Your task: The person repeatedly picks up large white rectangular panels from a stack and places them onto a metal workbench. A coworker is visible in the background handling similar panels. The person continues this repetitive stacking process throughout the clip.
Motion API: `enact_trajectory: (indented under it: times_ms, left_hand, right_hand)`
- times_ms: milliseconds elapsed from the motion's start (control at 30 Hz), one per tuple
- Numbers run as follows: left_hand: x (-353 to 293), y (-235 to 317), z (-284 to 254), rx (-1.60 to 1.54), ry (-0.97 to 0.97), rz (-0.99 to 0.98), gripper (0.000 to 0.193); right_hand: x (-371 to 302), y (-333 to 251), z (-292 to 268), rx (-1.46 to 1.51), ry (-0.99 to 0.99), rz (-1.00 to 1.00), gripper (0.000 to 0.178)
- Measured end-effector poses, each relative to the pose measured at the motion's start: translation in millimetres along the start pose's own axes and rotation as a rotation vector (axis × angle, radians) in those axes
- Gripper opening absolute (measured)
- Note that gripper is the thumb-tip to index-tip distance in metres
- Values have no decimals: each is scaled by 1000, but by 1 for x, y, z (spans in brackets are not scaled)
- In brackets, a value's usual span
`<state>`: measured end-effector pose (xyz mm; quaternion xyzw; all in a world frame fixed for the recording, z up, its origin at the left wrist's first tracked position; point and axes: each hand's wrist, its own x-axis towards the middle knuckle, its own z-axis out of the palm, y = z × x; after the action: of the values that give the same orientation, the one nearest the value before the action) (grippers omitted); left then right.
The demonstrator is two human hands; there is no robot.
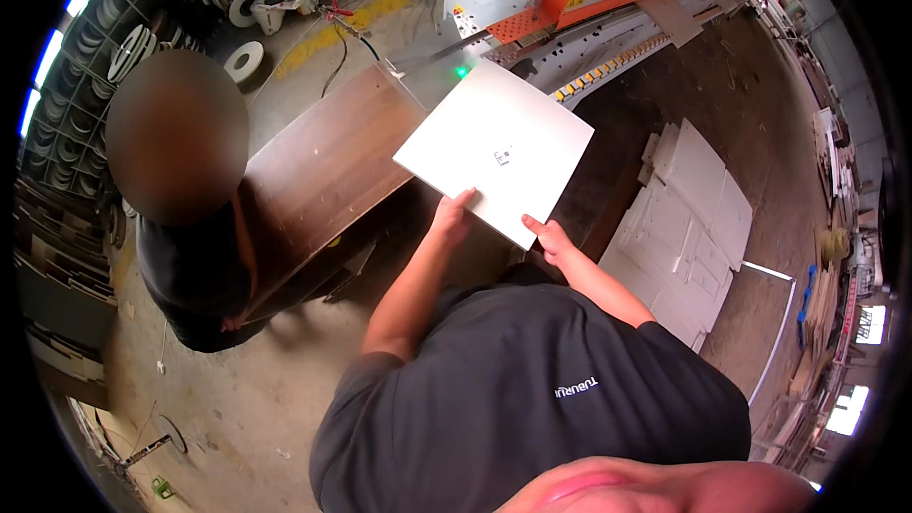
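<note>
A square white panel (518, 123) with a small printed label near its middle is held out in front of me. My left hand (452, 217) grips its near edge, with the thumb on top and the fingers hidden beneath. At the near right corner my right hand (550, 239) holds it the same way, thumb over the edge. The panel's left corner overlaps the end of a brown wood-topped table (332, 152). Just beyond the panel stands a long machine with an orange guard (537, 17) and a row of yellow pads (608, 66).
On my left a co-worker in a dark shirt (195, 271) stands at the table. Stacked white panels (679, 237) lie to my right beside a white metal frame (784, 323). Racks of edging rolls (81, 66) line the far left, and a white roll (244, 61) rests on the floor.
</note>
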<state>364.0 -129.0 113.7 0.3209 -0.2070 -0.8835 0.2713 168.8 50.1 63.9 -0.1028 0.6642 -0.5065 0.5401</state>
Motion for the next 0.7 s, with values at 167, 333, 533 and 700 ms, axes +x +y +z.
enact_trajectory:
  times_ms: [167,333,533,700]
  left_hand:
    - [31,4,-24,789,40,-168,37]
    - [4,-33,-45,641,4,-95,28]
    - [-59,-88,-99,668,532,-14,20]
    - [-83,-139,-137,684,701,-87,21]
  right_hand:
    - [32,-45,31,-213,235,33,73]
    - [80,-84,41,-198,186,-9,60]
    - [147,-109,25,-137,-157,112,49]
    - [155,-135,11,-253,-343,189,54]
